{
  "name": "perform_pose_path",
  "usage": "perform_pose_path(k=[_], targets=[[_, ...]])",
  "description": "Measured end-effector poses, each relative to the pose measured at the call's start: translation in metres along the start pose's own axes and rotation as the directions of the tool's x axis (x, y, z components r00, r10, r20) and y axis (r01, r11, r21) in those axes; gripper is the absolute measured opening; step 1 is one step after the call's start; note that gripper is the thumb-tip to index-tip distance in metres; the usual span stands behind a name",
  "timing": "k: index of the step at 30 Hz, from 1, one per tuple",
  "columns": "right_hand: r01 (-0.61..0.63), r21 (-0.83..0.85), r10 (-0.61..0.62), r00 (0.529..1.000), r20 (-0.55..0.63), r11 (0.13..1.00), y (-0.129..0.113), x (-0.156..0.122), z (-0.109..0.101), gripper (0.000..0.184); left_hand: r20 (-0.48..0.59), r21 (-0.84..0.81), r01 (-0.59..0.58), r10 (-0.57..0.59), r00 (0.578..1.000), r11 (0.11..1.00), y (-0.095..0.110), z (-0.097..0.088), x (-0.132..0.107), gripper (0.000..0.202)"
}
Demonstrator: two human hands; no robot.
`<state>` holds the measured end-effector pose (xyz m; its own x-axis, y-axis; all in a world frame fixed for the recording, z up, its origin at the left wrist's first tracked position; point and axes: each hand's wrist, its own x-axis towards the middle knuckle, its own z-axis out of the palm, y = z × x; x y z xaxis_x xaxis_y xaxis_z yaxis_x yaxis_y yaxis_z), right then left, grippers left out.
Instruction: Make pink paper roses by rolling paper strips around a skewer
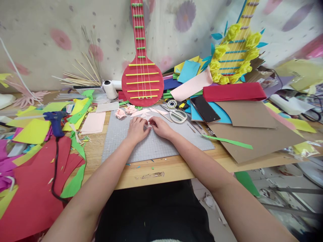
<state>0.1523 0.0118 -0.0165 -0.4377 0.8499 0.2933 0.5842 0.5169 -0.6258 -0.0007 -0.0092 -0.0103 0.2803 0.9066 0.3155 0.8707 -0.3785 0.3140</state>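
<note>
Over the grey cutting mat point(123, 148), my left hand point(137, 129) and my right hand point(160, 127) meet with fingers curled in. Between their fingertips is a small pale pink piece of paper point(145, 115), partly hidden by the fingers. Two pink paper roses point(120, 113) sit just beyond my left hand. Cut pale pink paper strips point(140, 112) lie behind the hands. A pair of scissors point(178, 116) with whitish handles rests past my right hand, near a round white bobbin-like disc point(172, 103).
A red paper lute point(142, 82) and a yellow one with flowers point(230, 60) lean at the back. On the left are a blue glue gun point(57, 122) and red paper point(37, 188). A phone point(205, 109) and brown cardboard point(242, 141) lie right. A white thread spool point(109, 89) stands behind.
</note>
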Motion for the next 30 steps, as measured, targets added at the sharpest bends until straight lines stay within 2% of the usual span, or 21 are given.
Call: perform_pose_path(k=[8,12,18,21,25,30], targets=[[-0.007,-0.021,0.007,1.000,0.007,1.000,0.000,0.001,0.001,0.027,0.004,-0.009,0.052,-0.052,0.999,0.999,0.001,0.001,0.001,0.024],[-0.006,-0.045,0.006,1.000,-0.011,0.999,0.000,0.001,0.004,0.023,0.011,-0.033,0.082,-0.082,0.997,0.996,0.000,0.001,0.002,0.018],[0.025,-0.204,-0.033,0.999,-0.036,0.979,-0.006,-0.002,0.011,0.022,0.000,-0.030,0.108,-0.108,0.994,0.994,-0.003,0.005,0.005,0.013],[0.029,-0.261,-0.038,0.999,-0.028,0.965,-0.010,-0.003,0.013,0.024,-0.003,-0.015,0.109,-0.109,0.994,0.994,-0.004,0.005,0.007,0.018],[0.019,-0.274,-0.028,0.999,-0.030,0.961,-0.012,-0.004,0.013,0.025,0.007,-0.029,0.072,-0.072,0.997,0.997,-0.006,0.002,0.008,0.028],[0.030,-0.226,-0.037,0.999,-0.029,0.974,-0.009,-0.004,0.010,0.026,-0.037,-0.214,-0.074,0.067,0.997,0.974,-0.016,-0.005,0.006,0.042]])
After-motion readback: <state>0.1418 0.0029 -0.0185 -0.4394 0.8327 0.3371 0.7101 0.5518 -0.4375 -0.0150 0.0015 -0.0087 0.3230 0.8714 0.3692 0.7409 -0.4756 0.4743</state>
